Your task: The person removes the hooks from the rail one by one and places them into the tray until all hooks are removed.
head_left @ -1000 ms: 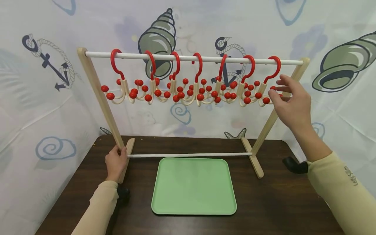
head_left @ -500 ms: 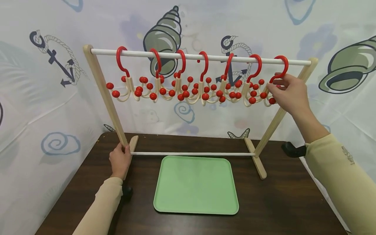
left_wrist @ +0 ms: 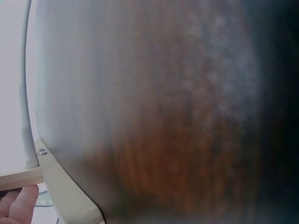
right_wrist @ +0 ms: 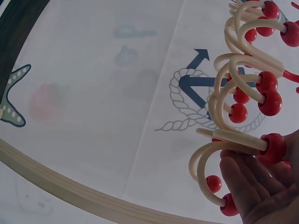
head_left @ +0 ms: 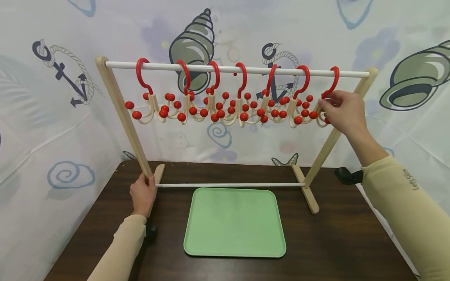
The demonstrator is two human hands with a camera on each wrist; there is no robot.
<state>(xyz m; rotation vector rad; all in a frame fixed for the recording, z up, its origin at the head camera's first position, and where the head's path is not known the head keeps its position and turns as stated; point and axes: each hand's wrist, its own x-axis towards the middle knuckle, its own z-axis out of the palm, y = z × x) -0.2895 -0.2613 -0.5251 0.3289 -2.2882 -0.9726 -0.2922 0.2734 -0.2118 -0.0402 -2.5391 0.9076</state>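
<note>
A wooden rack [head_left: 123,121] with a white top rail [head_left: 260,71] stands on the table. Along the rail hangs a row of several cream multi-arm hangers, each with a red hook and red ball tips. At the far right, my right hand [head_left: 346,111] pinches the end hanger [head_left: 335,80] just below its hook, which is still over the rail. In the right wrist view, its curved cream arms [right_wrist: 202,163] extend past my fingers [right_wrist: 238,184]. My left hand [head_left: 143,195] holds the foot of the rack's left post; only its fingertips [left_wrist: 23,204] show in the left wrist view.
A green tray [head_left: 233,222] lies on the dark brown table [head_left: 316,242], in front of the rack's lower white bar [head_left: 228,185]. The rack's right foot [head_left: 306,191] is right of the tray. A patterned cloth [head_left: 225,31] hangs behind.
My right hand has moved in from beside the end hanger and taken hold of it. That hanger's hook has turned slightly on the rail. The left hand stays on the post.
</note>
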